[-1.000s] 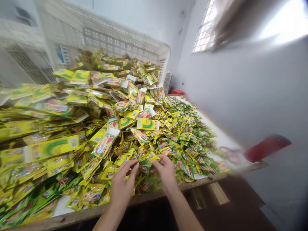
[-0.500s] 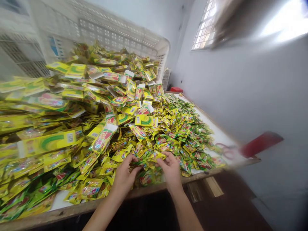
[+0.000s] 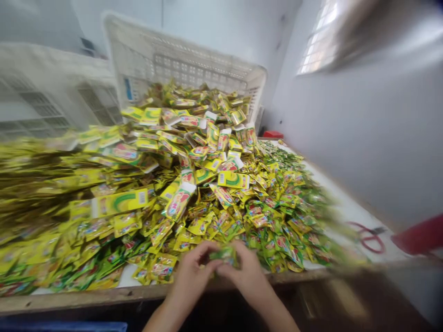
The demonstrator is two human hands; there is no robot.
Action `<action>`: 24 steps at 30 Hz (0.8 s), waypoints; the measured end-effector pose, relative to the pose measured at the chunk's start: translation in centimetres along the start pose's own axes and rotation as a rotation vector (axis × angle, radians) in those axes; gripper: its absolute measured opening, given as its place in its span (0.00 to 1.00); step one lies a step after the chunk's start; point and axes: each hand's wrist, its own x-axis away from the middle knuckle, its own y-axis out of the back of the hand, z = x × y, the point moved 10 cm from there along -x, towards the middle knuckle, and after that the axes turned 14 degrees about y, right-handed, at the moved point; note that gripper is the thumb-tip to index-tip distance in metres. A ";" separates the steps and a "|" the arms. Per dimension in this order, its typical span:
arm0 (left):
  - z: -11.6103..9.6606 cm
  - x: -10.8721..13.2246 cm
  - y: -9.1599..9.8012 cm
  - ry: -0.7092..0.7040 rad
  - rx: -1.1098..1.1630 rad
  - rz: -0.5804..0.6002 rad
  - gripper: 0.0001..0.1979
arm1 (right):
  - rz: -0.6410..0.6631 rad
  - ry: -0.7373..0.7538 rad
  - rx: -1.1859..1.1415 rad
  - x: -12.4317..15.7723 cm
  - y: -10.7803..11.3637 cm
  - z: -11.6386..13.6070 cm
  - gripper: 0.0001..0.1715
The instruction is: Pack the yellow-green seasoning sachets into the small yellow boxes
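Near the table's front edge my left hand (image 3: 194,272) and my right hand (image 3: 247,273) come together, thumbs almost touching. Between their fingers is a small green candy packet (image 3: 225,254), blurred and partly hidden by the thumbs. Just beyond my hands lies a heap of yellow and green packets (image 3: 277,221). To the left of it, flat yellow boxes with green arcs lie loose, among them a yellow box (image 3: 234,179) and a tilted box (image 3: 180,201) with a white flap.
At the back a white plastic crate (image 3: 207,57) lies tipped, with boxes spilling out of it. Red-handled scissors (image 3: 372,239) and a red object (image 3: 420,234) lie at the table's right. A blue edge (image 3: 65,326) shows at the bottom left.
My view has swung left, so the heap and crate appear further right. My hands have drawn closer together and nearer the table edge, with the green packet between them.
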 end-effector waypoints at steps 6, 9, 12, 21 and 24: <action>-1.8 -4.5 9.5 -0.017 -0.293 -0.533 0.21 | -0.058 -0.108 -0.114 0.5 0.8 -4.3 0.10; -2.5 -7.3 13.8 0.067 -0.452 -0.717 0.30 | -0.092 -0.102 -0.113 0.1 1.5 -4.9 0.11; -4.1 -7.6 13.8 0.038 -0.584 -0.725 0.25 | -0.136 0.016 -0.102 -1.2 2.1 -1.9 0.11; -1.9 0.3 4.0 -0.093 -0.639 -0.371 0.36 | -0.178 0.296 0.080 -4.8 0.6 6.8 0.09; 0.0 1.3 3.6 -0.063 -0.644 -0.422 0.35 | -0.066 0.266 0.293 -4.4 -0.6 5.4 0.08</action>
